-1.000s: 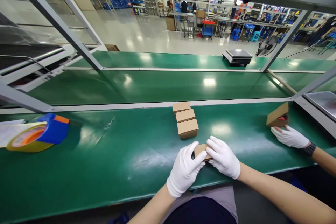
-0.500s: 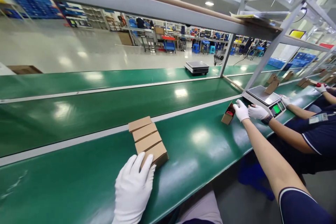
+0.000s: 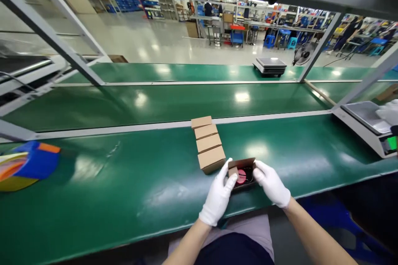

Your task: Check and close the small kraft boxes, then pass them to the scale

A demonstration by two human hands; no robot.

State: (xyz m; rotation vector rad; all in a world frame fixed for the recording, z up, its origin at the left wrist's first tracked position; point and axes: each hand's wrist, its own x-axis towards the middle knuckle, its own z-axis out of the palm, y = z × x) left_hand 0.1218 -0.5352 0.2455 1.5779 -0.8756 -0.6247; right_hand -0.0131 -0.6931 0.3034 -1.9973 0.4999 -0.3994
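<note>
An open cardboard box is held between my two gloved hands near the front edge of the green table. My left hand grips its left end, the thumb at a small flap. At the right end, my right hand has its fingers closed on the box wall. Inside lie a round red item and some black parts whose kind I cannot make out. Just left and behind, several closed cardboard boxes stand in a row reaching toward the white strip.
A weighing scale stands at the right, with a co-worker's gloved hand over it. Another scale sits on the far belt. At left lies a blue, orange and yellow bin. Grey frame posts rise behind.
My right hand has brought the open box from beside the scale to in front of me. My left hand has left the row of closed boxes and now holds the open one. The view has turned left.
</note>
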